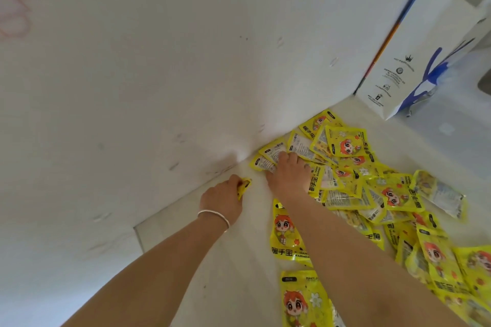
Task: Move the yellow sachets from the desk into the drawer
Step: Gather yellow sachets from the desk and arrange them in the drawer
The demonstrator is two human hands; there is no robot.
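1. Head view, centre: left hand (221, 198), wearing a bracelet (214, 214), has its fingers curled tight around one yellow sachet (244, 186), just beside the wall (132, 61).
2. Right hand (288, 175) lies palm-down on the pile's upper-left edge; fingers slightly spread, pressing on sachets; whether any is gripped cannot be told.
3. Sachet pile (372, 188) covers the desk (239, 260) at right and lower right.
4. Drawer not in view. Judgement: most of the work remains.

We see a white paper bag (414, 61) with blue handles and small black print standing against the white wall (132, 61). Far left of the bag, faint pink scribbles (14, 5) mark that wall.
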